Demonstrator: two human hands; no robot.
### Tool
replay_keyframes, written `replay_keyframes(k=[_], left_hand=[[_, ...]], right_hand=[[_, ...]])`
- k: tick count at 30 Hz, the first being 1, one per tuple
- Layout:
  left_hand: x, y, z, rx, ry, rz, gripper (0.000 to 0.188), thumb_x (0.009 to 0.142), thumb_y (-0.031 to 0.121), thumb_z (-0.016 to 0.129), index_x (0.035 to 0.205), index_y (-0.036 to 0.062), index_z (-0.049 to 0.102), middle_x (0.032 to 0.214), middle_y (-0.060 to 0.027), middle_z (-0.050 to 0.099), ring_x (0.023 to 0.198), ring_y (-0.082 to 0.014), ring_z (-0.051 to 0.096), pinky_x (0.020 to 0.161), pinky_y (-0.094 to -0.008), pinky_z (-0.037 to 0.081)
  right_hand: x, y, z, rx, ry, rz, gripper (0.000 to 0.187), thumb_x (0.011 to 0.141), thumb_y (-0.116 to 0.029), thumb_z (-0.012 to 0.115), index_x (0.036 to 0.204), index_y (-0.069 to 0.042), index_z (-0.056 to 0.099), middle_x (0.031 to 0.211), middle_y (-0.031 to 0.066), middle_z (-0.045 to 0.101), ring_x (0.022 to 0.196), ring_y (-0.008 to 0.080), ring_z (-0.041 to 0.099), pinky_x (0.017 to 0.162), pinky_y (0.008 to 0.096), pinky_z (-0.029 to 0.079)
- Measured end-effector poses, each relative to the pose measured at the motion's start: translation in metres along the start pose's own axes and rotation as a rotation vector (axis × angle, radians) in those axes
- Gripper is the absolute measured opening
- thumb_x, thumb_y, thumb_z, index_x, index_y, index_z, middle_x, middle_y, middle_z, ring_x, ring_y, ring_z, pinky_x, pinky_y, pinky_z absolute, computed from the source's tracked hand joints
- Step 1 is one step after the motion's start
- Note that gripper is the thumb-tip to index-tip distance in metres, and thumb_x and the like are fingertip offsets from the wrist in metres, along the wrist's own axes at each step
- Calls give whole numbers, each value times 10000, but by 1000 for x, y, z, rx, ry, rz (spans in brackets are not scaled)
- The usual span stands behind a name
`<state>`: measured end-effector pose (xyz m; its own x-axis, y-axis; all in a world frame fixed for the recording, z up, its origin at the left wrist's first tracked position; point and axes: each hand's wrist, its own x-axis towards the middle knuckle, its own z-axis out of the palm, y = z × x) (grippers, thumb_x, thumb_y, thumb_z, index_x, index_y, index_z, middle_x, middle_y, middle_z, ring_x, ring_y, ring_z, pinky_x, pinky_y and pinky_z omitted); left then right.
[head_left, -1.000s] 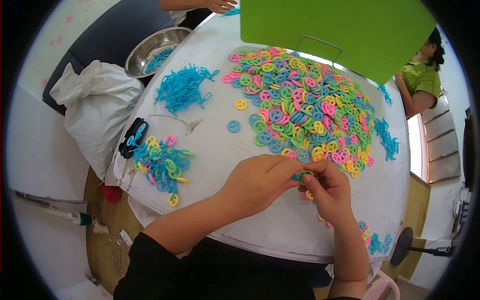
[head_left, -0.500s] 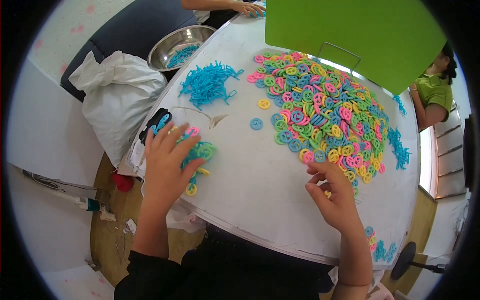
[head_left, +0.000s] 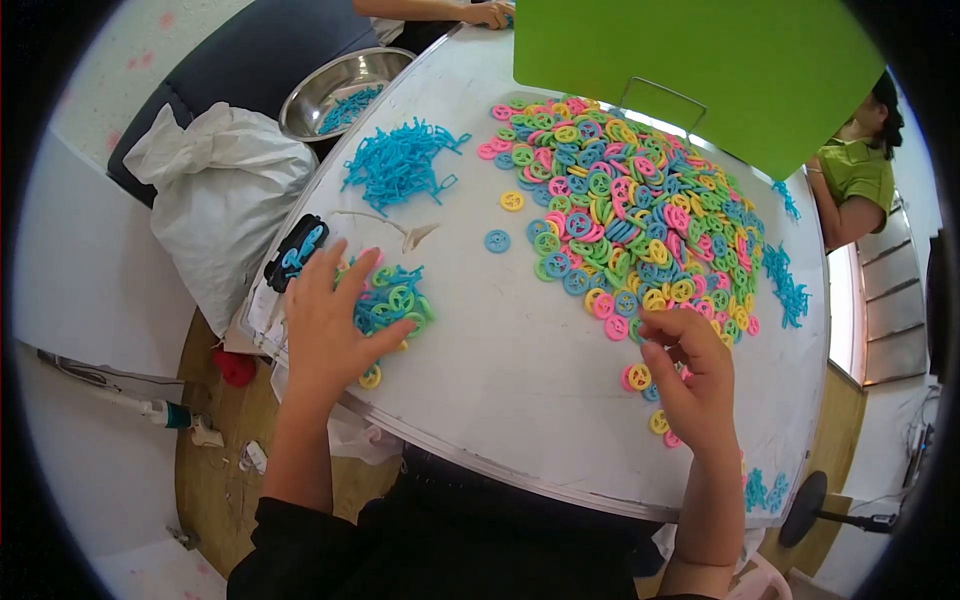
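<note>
My left hand [head_left: 335,330] spreads its fingers over the left edge of a small mixed heap [head_left: 395,305] of coloured plastic wheels and blue link-like pieces; it partly covers them. Beyond it lies a larger pile of blue link-like pieces [head_left: 395,165]. My right hand [head_left: 692,375] is at the near edge of a big pile of pink, yellow, green and blue wheels [head_left: 640,210]. Its fingers curl loosely, with a gap between thumb and forefinger and nothing visible held. Several loose wheels, one of them a yellow wheel [head_left: 640,376], lie beside and under that hand.
A black tray [head_left: 298,252] with blue pieces sits at the table's left edge. Beyond are a steel bowl [head_left: 345,95] and white sack [head_left: 225,200]. A green board [head_left: 690,70] stands behind the big pile. Two other people are at the table's far side and right.
My right hand has shifted right, and several loose wheels now show beside it, apart from the big pile. The left hand stays by the small heap, uncovering more of it. The view has shifted slightly.
</note>
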<state>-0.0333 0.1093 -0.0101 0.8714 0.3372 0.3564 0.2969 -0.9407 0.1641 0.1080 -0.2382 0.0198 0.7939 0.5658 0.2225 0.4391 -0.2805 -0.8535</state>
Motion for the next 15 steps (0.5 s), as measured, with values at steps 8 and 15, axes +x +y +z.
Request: replay_keyframes(k=[8,15], left_hand=[[-4,-5,-15,-152,-113,15,690,705,452,826,1308,159,659,1408,-143,539,1319,-395,467,1075,-509,383],[-9,-30,-21,-148,57,72,783,688,489,845,1361,161,619,1439,-191,507,1313,-397,487,1078,-506,386]], right_hand=[[3,-15,51,-287,-333,-81,485,859,-32,727,1319,-61,574,1193,128,597,907,236,671,700,312,560],[66,-43,132,-410,-531,-58,1170,674,-334,919,1586,-154,209,1438,284,367,1089,450,630,914,468,551]])
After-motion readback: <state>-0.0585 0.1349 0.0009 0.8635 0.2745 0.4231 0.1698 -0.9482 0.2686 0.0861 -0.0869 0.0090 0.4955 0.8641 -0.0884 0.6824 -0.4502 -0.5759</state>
